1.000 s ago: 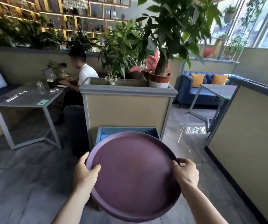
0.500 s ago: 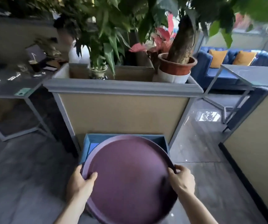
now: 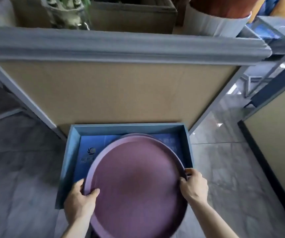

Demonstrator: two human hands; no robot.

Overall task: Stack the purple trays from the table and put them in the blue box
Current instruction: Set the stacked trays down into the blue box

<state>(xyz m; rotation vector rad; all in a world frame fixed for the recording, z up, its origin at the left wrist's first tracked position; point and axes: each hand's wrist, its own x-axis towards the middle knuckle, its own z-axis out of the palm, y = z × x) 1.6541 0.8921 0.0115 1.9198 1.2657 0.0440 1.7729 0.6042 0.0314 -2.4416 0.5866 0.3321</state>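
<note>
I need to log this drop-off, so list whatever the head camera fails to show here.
- How many purple trays are stacked: only the top one and a sliver of rim behind it show.
- Most of the blue box floor, and any contact with it: covered by the trays.
- Near tray edge: cut by the bottom of the frame.
- Left hand and right hand fingers under the rim: hidden.
- Box printing: blurred.

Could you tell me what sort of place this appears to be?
Probably a café or lounge: a tan planter partition with grey trim, potted plants in a terracotta pot, and a polished grey tiled floor.
</note>
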